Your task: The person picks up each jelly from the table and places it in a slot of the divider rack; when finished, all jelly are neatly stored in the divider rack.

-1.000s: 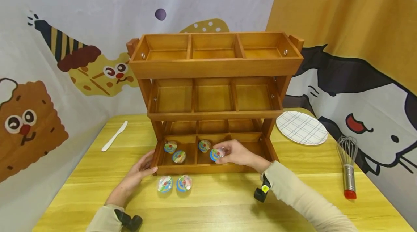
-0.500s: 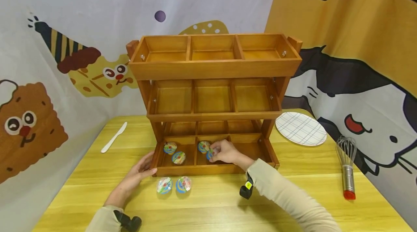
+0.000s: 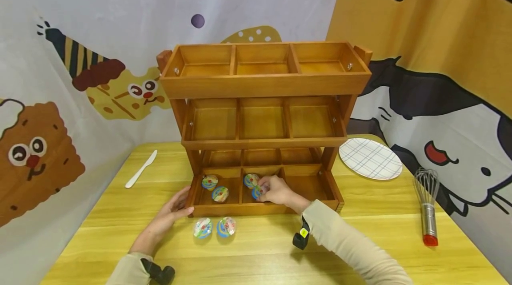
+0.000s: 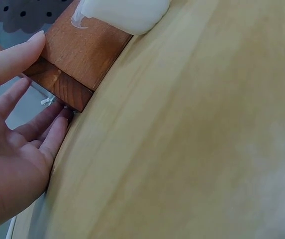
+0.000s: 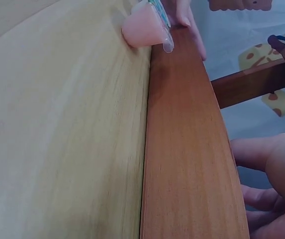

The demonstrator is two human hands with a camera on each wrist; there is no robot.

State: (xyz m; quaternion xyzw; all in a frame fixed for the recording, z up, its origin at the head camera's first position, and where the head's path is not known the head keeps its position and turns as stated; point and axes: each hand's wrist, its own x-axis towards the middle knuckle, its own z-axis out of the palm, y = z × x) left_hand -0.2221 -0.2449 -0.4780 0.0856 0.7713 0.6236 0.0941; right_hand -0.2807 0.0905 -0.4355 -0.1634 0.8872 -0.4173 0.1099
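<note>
In the head view my right hand [image 3: 277, 190] pinches a small jelly cup [image 3: 258, 192] low in the middle bottom compartment of the wooden rack [image 3: 264, 143]. Another jelly cup [image 3: 251, 180] sits just behind it, and two more, one of them a jelly cup [image 3: 220, 194] near the divider, lie in the left bottom compartment. The front board hides the held cup in the right wrist view, where my fingers [image 5: 256, 154] show behind it. My left hand [image 3: 170, 214] touches the rack's lower left corner, its thumb [image 4: 25, 55] at the front board and its fingers along the side.
Two jelly cups, a left one [image 3: 202, 228] and a right one [image 3: 226, 227], stand on the table before the rack. A white knife [image 3: 141, 169] lies left; a checked plate [image 3: 370, 158] and a whisk [image 3: 428, 207] lie right. Patterned cloth hangs behind.
My right hand has moved left and slightly down with the jelly cup, bringing it beside the other cup in the middle compartment. My left hand has stayed at the rack's corner.
</note>
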